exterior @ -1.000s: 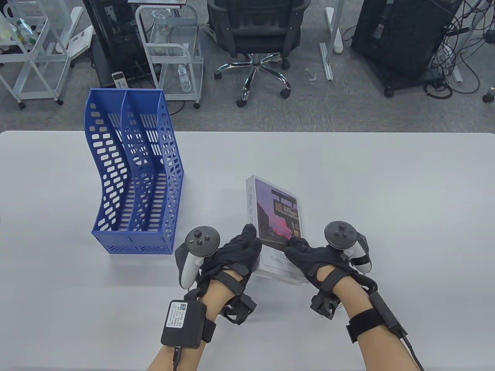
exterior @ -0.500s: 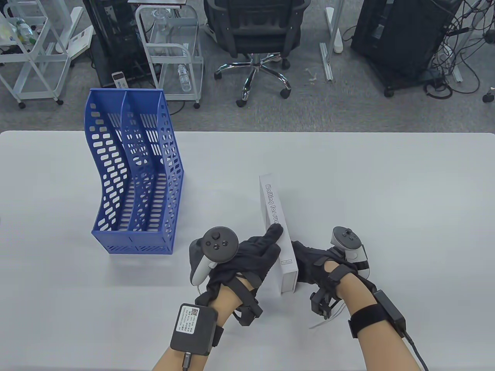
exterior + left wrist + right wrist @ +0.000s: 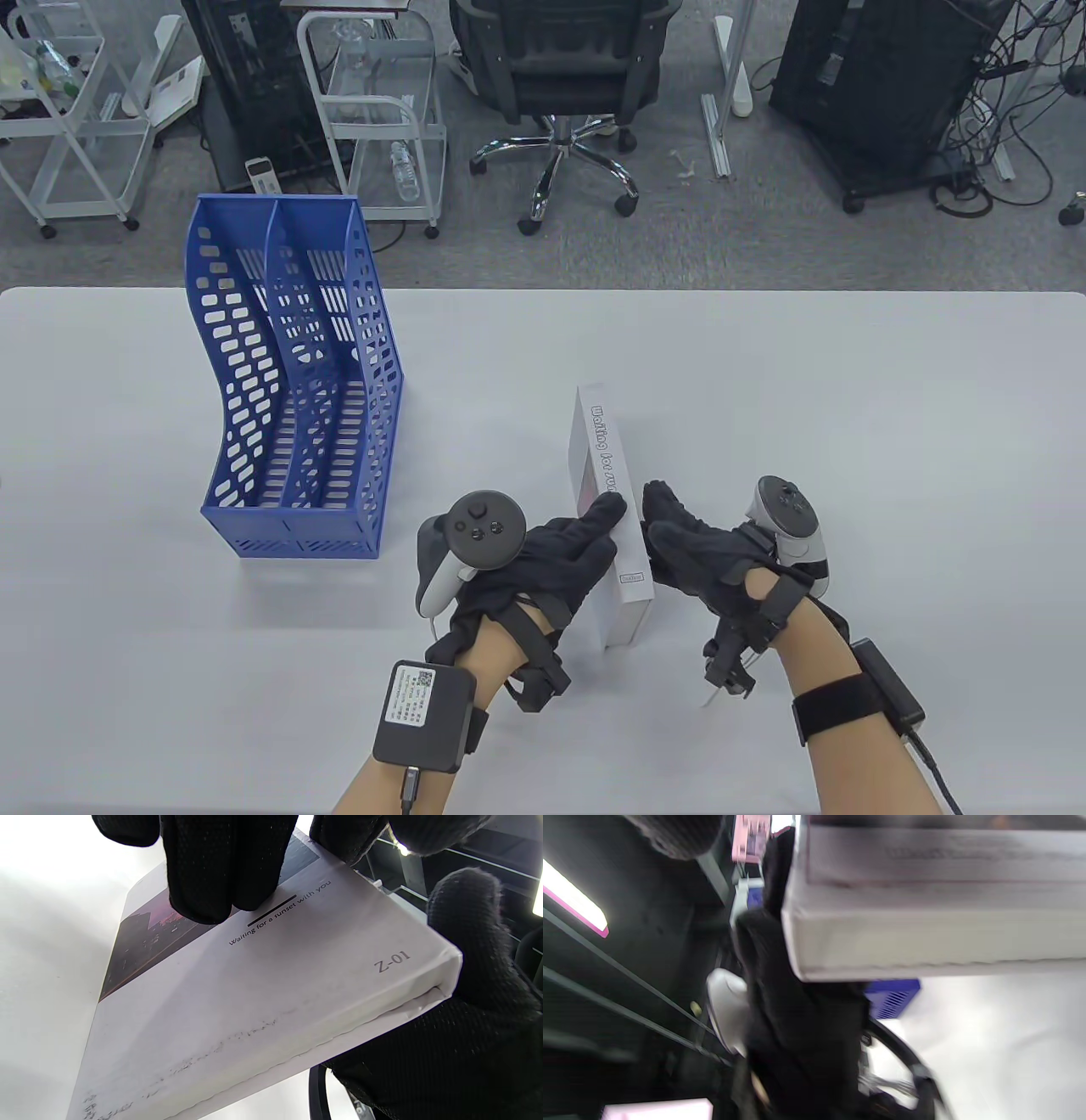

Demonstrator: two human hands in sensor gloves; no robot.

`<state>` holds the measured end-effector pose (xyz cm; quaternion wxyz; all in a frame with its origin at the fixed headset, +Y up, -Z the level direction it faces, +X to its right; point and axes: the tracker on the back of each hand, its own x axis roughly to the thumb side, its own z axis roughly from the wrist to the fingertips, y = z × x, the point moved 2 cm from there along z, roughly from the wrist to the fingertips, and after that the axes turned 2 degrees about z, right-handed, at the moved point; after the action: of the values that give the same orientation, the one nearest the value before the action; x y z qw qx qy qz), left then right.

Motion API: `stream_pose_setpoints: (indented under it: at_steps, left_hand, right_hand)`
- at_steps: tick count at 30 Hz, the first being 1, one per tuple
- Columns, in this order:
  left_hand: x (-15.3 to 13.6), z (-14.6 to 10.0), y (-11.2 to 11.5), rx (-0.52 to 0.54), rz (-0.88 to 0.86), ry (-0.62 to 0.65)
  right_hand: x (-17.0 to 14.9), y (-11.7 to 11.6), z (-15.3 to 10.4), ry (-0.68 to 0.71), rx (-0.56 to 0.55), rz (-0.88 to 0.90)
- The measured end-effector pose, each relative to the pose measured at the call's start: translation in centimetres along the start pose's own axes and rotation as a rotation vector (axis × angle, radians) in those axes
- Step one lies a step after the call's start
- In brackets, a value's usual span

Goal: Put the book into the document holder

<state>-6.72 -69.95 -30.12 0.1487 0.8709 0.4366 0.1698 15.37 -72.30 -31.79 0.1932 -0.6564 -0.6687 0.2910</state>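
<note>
The white book [image 3: 607, 450] stands on its long edge near the table's middle, spine up, its sunset cover facing left. My left hand [image 3: 594, 526] holds it from the left, with fingers [image 3: 220, 870] pressed on the cover [image 3: 263, 997] and one fingertip up on the spine. My right hand [image 3: 663, 511] is open just right of the book, fingers spread and pointing away from me; I cannot tell whether it touches the book. The blue two-slot document holder [image 3: 288, 382] stands upright to the left, apart from the book and both hands. The right wrist view is blurred and shows the book's edge [image 3: 925, 933].
The holder's open slots face up and toward me. The white table [image 3: 848, 424] ends at its far edge just behind the holder. Beyond it on the floor are an office chair [image 3: 560, 76], white carts [image 3: 382, 127] and black cabinets.
The book has tipped from lying flat to standing on its edge, spine up. My right hand has come off its right side and opened beside it. My left hand stays on the book.
</note>
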Motion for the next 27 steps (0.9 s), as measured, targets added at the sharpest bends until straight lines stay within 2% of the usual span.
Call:
stream_pose_setpoints:
  at_steps: [4,10,14,16,23,27]
  left_hand:
    - [0.2,0.1,-0.1,-0.009,-0.003,-0.011]
    - [0.8,0.4,-0.7,0.026,0.026,-0.015]
    - [2.1,1.6,-3.0,0.145,0.046,-0.05]
    - [2.9,3.3,-4.5,0.183,0.127,-0.112]
    - [4.3,9.1,-7.6,0.171,0.321,-0.32]
    - [4.3,12.0,-7.5,0.117,0.364,-0.369]
  right_hand:
    - [-0.1,-0.6,0.3,-0.043,0.004,-0.087]
    - [-0.2,-0.9,0.4,-0.052,-0.002,-0.053]
    - [-0.1,-1.0,0.5,-0.057,-0.007,-0.061]
    - [-0.2,-1.1,0.5,-0.058,-0.005,-0.052]
    - [-0.2,-1.1,0.5,-0.059,-0.002,-0.048]
    - [-0.2,-1.1,0.5,-0.061,0.001,-0.049]
